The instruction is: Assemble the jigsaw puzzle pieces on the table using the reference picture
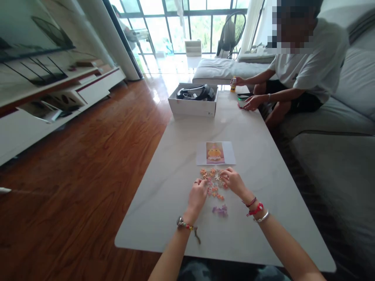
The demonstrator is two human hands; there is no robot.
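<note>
A loose pile of small jigsaw puzzle pieces (214, 189), orange, pink and pale, lies on the white table. At its left edge is my left hand (198, 194), thumb and fingers drawn together; whatever is between them is too small to make out. My right hand (234, 182) reaches over the pile's right side, its fingers slightly apart beside a whitish piece (217, 177). Closer to me sits a separate little group of purple puzzle pieces (220, 210). Just beyond the pile lies a printed sheet (215, 153) showing a yellow figure.
A white box (191, 107) with a black device in it stands farther up the table (175, 156). At the right, a person (310, 70) on the grey sofa (336, 164) holds a small yellow bottle (233, 84) and touches a phone-like object (242, 102).
</note>
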